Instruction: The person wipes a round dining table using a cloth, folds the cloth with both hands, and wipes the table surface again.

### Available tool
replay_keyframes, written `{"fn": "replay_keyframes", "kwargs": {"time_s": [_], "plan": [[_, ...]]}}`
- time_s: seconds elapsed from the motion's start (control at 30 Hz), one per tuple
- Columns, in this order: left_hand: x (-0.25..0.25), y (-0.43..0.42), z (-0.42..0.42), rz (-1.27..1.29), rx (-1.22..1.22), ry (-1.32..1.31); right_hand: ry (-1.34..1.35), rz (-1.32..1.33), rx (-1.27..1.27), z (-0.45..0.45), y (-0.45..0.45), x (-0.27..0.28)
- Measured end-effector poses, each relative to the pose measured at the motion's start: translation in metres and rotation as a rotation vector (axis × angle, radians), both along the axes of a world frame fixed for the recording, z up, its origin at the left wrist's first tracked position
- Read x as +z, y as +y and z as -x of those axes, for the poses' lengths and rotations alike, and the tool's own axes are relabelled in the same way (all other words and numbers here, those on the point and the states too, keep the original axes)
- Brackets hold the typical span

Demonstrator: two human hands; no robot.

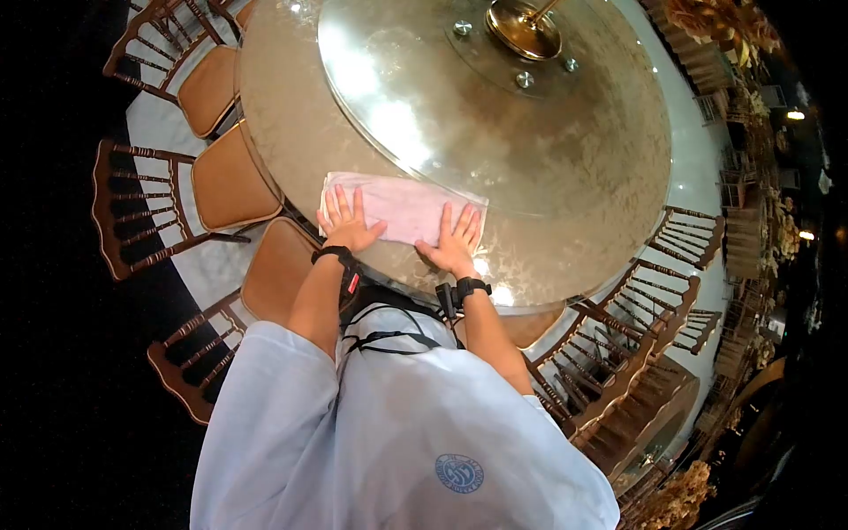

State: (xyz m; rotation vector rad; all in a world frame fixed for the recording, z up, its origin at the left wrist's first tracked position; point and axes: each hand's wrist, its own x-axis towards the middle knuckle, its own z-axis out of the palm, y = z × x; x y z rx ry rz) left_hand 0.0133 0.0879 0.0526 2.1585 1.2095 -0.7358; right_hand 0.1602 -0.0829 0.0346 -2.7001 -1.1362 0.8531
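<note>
A pink cloth (402,199) with pale edges lies spread flat near the front rim of a round table (283,115). My left hand (347,223) rests palm down on the cloth's left part, fingers spread. On its right part my right hand (455,237) lies likewise, fingers apart and pointing away from me. Both hands press on the cloth without gripping it. Just beyond the cloth is the edge of a large glass turntable (495,141), which covers much of the table.
A gold stand (523,31) rises from the turntable's middle, with several round metal fittings around it. Wooden chairs with tan seats (234,177) line the left side. More spindle-back chairs (609,340) stand at the right. Golden foliage (724,22) shows at the far right.
</note>
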Motion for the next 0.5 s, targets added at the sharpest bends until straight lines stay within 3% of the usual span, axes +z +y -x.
{"fn": "replay_keyframes", "kwargs": {"time_s": [0.5], "plan": [[0.0002,0.0039,-0.0028,0.035,-0.016,0.033,-0.047,-0.105,0.032,-0.0023,-0.004,-0.0042]]}}
